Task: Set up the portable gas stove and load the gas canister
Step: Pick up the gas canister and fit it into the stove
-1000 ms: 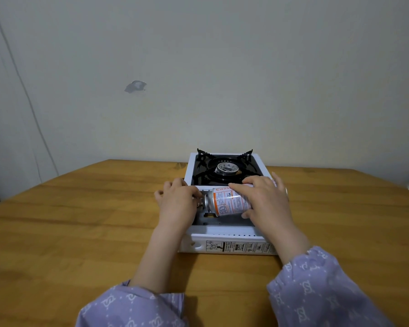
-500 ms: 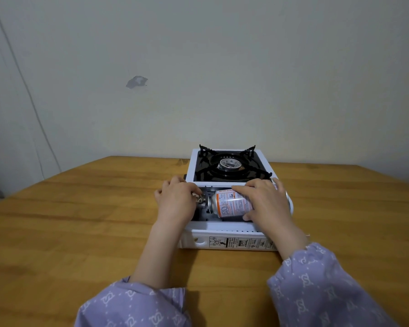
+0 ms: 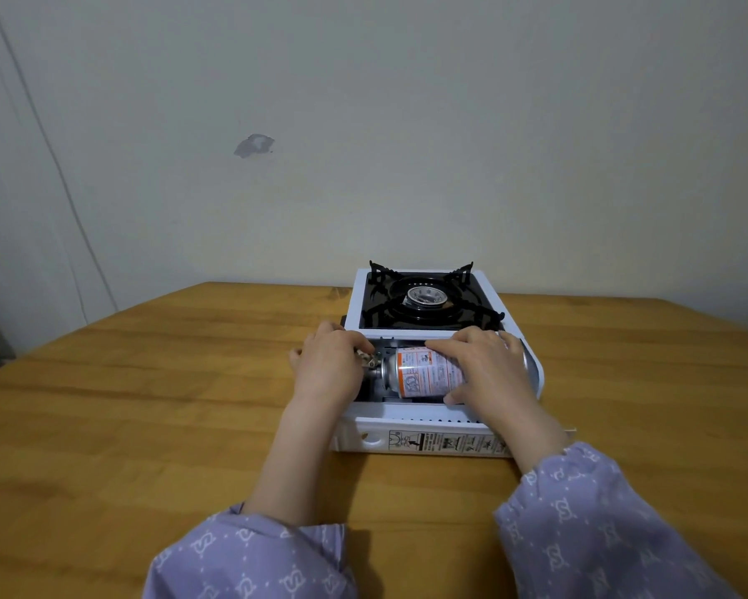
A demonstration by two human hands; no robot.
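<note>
Lying in stove (image 3: 424, 443) bay: canister (image 3: 424, 376), seemingly gripped.

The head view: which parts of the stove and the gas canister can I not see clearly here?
- Gas canister: its base end, covered by the right hand.
- Canister nozzle joint with the stove: partly behind the left hand, so seating is unclear.
- Label print on the canister and the stove's warning sticker: too small to read.
- Compartment lid: mostly behind the right hand.
</note>
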